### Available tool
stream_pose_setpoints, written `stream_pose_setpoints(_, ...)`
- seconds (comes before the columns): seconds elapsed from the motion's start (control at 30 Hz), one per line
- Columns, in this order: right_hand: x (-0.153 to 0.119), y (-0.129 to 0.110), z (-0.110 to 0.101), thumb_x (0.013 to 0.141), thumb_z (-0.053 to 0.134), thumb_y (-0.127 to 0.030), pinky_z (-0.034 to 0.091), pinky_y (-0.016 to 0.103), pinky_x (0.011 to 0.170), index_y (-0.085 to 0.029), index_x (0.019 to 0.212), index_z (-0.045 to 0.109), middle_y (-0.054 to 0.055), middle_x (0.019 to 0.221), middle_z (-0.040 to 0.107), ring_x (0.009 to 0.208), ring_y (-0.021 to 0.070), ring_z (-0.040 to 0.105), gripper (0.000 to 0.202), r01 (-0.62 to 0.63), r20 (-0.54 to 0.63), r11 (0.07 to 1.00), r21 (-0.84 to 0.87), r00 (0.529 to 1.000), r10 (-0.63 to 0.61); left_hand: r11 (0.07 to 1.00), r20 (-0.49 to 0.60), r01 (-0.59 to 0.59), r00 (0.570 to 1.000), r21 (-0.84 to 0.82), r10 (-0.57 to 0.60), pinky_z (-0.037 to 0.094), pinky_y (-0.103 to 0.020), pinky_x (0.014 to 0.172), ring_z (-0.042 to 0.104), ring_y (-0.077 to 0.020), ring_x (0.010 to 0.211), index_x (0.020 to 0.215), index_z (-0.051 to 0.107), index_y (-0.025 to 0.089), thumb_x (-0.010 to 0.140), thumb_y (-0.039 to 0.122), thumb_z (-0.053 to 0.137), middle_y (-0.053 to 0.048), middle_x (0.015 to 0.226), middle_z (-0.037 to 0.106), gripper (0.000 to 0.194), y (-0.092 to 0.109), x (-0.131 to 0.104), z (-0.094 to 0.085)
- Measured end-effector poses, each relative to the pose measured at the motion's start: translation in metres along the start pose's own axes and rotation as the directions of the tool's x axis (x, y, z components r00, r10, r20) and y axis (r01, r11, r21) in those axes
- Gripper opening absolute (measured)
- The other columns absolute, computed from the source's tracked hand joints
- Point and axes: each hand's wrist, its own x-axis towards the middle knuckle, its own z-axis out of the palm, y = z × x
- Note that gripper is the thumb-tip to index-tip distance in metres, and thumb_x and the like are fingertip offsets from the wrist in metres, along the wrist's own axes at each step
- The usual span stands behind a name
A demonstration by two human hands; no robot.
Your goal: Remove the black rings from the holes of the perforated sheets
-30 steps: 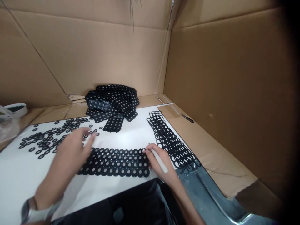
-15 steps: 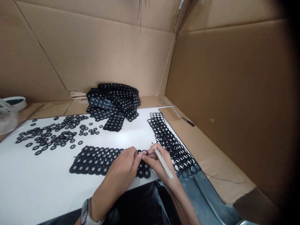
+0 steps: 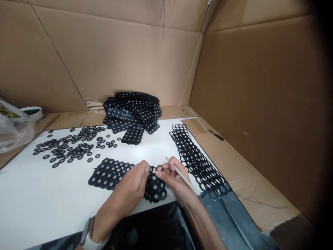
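Observation:
A black mesh piece of joined rings with grey centres (image 3: 107,173) spreads under and beside my hands on the white board. My left hand (image 3: 130,185) is closed, thumb and fingers pinching the piece's upper edge. Facing it closely, my right hand (image 3: 177,178) pinches a black ring (image 3: 159,168) at that same edge. A slim white pencil-like stick (image 3: 186,179) is tucked in the right hand, its dark tip pointing up and away. Below the fingertips the piece's right end (image 3: 156,189) hangs bunched. My fingers hide how the ring meets the mesh.
Loose black discs (image 3: 78,149) lie scattered at left. Behind them is a heap of finished-looking dotted mesh (image 3: 132,113). Open black ring netting (image 3: 199,163) runs along the board's right edge, near a cutter knife (image 3: 216,135). A plastic bag (image 3: 18,137) and white bowl (image 3: 39,114) stand far left.
The view has shifted, moving the surroundings rightward. The mesh under my fingers is pulled up and bunched more. My left fingertips have drawn slightly away from the right ones.

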Motion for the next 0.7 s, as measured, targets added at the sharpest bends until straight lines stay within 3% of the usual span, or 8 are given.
stream_pose_setpoints(0.1,0.003,-0.002,-0.001,0.08,0.099,-0.041,0.055,0.031,0.081,-0.026,0.085,0.041,0.0,0.092,0.076,0.083,0.0184,0.07,0.06,0.036,-0.018,0.996,-0.076,0.999,-0.038,0.989,-0.12,0.09,0.99,0.119,-0.076,0.041,-0.039,0.071,0.055,-0.0229,0.073,0.09,0.039,0.027,0.118,0.052,0.025,0.001,0.081,0.055,0.04,-0.012,0.005,-0.03)
stream_pose_setpoints(0.23,0.002,-0.014,-0.012,0.088,0.091,-0.043,0.054,0.032,0.083,-0.027,0.09,0.043,0.0,0.094,0.072,0.089,0.0196,0.069,0.051,0.07,0.007,0.966,-0.249,0.997,-0.071,0.911,-0.284,0.229,0.95,0.343,-0.132,0.042,-0.038,0.072,0.06,-0.0248,0.075,0.096,0.044,0.027,0.116,0.049,0.029,-0.001,0.082,0.059,0.033,-0.04,0.02,-0.099)
stream_pose_setpoints(0.33,-0.003,-0.023,-0.019,0.092,0.084,-0.042,0.054,0.037,0.09,-0.028,0.096,0.044,0.001,0.096,0.069,0.097,0.0231,0.071,0.043,0.04,0.029,0.913,-0.407,0.999,-0.031,0.83,-0.306,0.279,0.942,0.483,-0.139,0.046,-0.037,0.079,0.066,-0.0256,0.084,0.116,0.054,0.022,0.116,0.045,0.033,-0.006,0.108,0.07,0.031,-0.059,0.029,-0.14)
stream_pose_setpoints(0.4,-0.007,-0.027,-0.021,0.094,0.078,-0.038,0.054,0.04,0.092,-0.028,0.1,0.044,0.004,0.103,0.072,0.102,0.0258,0.073,0.036,-0.004,0.011,0.849,-0.528,1.0,0.012,0.767,-0.317,0.326,0.933,0.552,-0.169,0.049,-0.039,0.081,0.069,-0.0292,0.09,0.132,0.053,0.019,0.115,0.048,0.037,-0.011,0.127,0.071,0.037,-0.064,0.03,-0.148)
stream_pose_setpoints(0.5,-0.014,-0.03,-0.018,0.094,0.071,-0.029,0.054,0.041,0.091,-0.028,0.102,0.044,0.007,0.112,0.074,0.106,0.0283,0.074,0.028,-0.061,-0.006,0.766,-0.64,0.997,0.074,0.767,-0.292,0.306,0.943,0.564,-0.162,0.052,-0.043,0.084,0.072,-0.0365,0.105,0.138,0.054,0.022,0.112,0.055,0.043,-0.014,0.133,0.073,0.044,-0.054,0.022,-0.124)
stream_pose_setpoints(0.6,-0.017,-0.03,-0.014,0.092,0.069,-0.025,0.055,0.038,0.087,-0.028,0.102,0.045,0.006,0.105,0.074,0.1,0.0277,0.074,0.027,-0.05,0.012,0.731,-0.681,0.997,0.08,0.905,-0.142,0.128,0.987,0.405,-0.077,0.052,-0.042,0.085,0.073,-0.0316,0.102,0.124,0.063,0.027,0.114,0.055,0.041,-0.009,0.118,0.077,0.037,-0.029,0.009,-0.071)
stream_pose_setpoints(0.7,-0.019,-0.03,-0.011,0.096,0.067,-0.027,0.055,0.036,0.082,-0.028,0.101,0.043,0.004,0.104,0.075,0.092,0.0255,0.072,0.024,0.004,0.049,0.766,-0.643,0.998,0.035,0.958,-0.007,0.021,1.0,0.287,-0.02,0.049,-0.039,0.081,0.071,-0.0273,0.093,0.101,0.063,0.026,0.117,0.049,0.039,-0.005,0.1,0.075,0.036,-0.005,0.001,-0.015)
